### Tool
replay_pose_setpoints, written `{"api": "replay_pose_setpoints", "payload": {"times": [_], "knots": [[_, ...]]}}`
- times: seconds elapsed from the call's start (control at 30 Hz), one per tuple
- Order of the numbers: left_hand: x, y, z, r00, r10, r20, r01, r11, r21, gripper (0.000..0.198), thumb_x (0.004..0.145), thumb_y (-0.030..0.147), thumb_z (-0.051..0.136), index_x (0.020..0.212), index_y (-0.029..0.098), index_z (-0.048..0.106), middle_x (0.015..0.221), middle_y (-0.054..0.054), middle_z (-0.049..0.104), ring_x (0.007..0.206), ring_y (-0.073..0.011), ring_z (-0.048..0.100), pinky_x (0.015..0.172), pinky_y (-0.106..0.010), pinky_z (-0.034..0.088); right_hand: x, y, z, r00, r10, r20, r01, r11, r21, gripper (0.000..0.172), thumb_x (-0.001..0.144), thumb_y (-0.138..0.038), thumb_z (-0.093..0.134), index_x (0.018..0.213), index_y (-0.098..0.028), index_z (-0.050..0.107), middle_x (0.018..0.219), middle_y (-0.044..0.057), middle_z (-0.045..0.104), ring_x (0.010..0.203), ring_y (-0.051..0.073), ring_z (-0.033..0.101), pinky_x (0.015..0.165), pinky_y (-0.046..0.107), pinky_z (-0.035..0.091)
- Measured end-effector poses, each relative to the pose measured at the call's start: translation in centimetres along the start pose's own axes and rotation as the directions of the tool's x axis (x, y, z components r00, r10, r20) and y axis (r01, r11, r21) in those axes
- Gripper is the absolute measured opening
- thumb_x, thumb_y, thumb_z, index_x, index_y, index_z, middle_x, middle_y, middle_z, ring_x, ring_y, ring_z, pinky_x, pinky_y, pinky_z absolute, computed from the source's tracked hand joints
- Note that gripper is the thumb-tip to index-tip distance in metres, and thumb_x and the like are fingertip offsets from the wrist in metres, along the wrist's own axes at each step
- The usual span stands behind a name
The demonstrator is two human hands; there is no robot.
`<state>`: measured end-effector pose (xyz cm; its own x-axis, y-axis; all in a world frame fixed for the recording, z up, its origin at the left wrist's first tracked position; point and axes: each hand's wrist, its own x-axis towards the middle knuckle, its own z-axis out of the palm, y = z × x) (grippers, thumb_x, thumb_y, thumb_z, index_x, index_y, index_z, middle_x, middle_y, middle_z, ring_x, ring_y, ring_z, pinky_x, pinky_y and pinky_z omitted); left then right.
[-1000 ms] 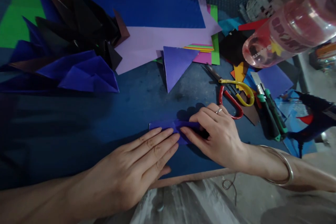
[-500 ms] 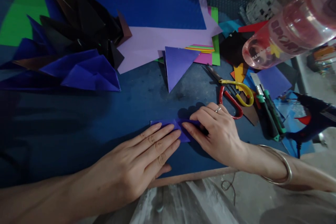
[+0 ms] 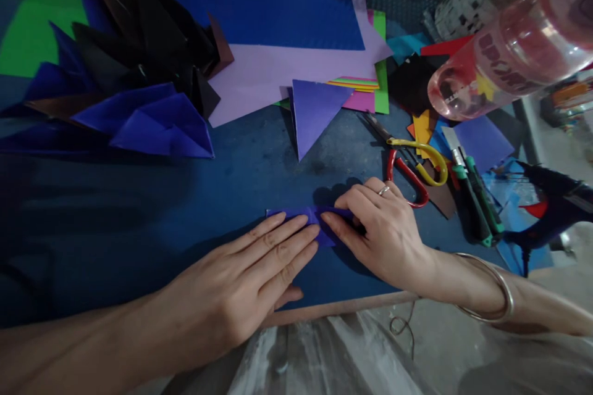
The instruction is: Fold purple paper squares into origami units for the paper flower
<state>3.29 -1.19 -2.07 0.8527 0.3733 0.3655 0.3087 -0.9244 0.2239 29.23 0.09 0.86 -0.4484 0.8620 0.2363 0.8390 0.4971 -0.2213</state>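
A small piece of folded purple paper (image 3: 327, 234) lies on the blue tabletop near its front edge. My left hand (image 3: 259, 265) rests flat over its left part, fingers stretched out and pressing it down. At its right end my right hand (image 3: 380, 228), with a ring on one finger, pinches the paper between thumb and curled fingers. Much of the paper is hidden under both hands. Beyond them stands a purple folded triangle (image 3: 317, 114), apart from my hands. Scissors (image 3: 412, 166) with red and yellow handles lie just past my right hand.
Folded black, brown and purple paper shapes (image 3: 139, 80) cluster at the left. Behind lie a dark blue sheet (image 3: 259, 0) and a lilac sheet (image 3: 259, 74). On the right are utility knives (image 3: 477, 197), a glue gun (image 3: 556, 210), paper scraps and a pink bottle (image 3: 509, 49).
Both hands hold nearly the same places on the purple paper. The whole view has shifted very slightly; nothing has been let go or taken up.
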Motion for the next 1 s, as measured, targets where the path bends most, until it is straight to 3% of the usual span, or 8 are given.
{"api": "replay_pose_setpoints", "payload": {"times": [0.2,0.33,0.63,1.0], "knots": [[0.5,0.1,0.0,1.0,-0.012,-0.006,0.012,1.0,0.01,0.041,0.113,0.023,0.048,0.144,0.0,0.062,0.157,-0.018,0.061,0.149,-0.0315,0.058,0.131,-0.048,0.045,-0.1,0.1,0.2,1.0,-0.002,0.004,0.002,1.0,0.018,0.029,0.109,-0.034,0.058,0.085,-0.019,0.066,0.067,-0.001,0.059,0.071,0.02,0.053,0.072,0.036,0.037],[0.5,0.1,-0.2,1.0,-0.011,-0.015,0.011,1.0,0.008,0.043,0.113,0.025,0.048,0.144,-0.001,0.062,0.156,-0.019,0.061,0.149,-0.0326,0.057,0.131,-0.049,0.045,-0.2,0.0,0.0,0.999,0.05,0.011,-0.05,0.996,0.076,0.019,0.105,-0.036,0.063,0.1,-0.018,0.068,0.077,0.001,0.065,0.074,0.021,0.055,0.074,0.036,0.038],[0.8,0.0,-0.5,1.0,0.016,-0.005,-0.016,0.998,0.053,0.044,0.115,0.029,0.046,0.143,-0.001,0.062,0.154,-0.018,0.064,0.145,-0.0321,0.061,0.126,-0.047,0.049,-0.7,-0.7,-0.3,0.995,0.083,0.061,-0.091,0.987,0.133,0.045,0.096,-0.045,0.064,0.129,-0.014,0.064,0.12,0.014,0.068,0.105,0.032,0.063,0.088,0.045,0.045],[0.5,0.0,-0.3,1.0,-0.004,0.006,0.004,1.0,0.027,0.047,0.115,0.03,0.048,0.148,-0.002,0.057,0.158,-0.019,0.06,0.151,-0.0319,0.055,0.133,-0.048,0.039,-1.1,-0.1,-0.6,0.995,0.027,0.097,-0.043,0.984,0.173,0.053,0.1,-0.039,0.061,0.146,-0.012,0.055,0.132,0.017,0.065,0.116,0.034,0.062,0.094,0.051,0.048]]}}
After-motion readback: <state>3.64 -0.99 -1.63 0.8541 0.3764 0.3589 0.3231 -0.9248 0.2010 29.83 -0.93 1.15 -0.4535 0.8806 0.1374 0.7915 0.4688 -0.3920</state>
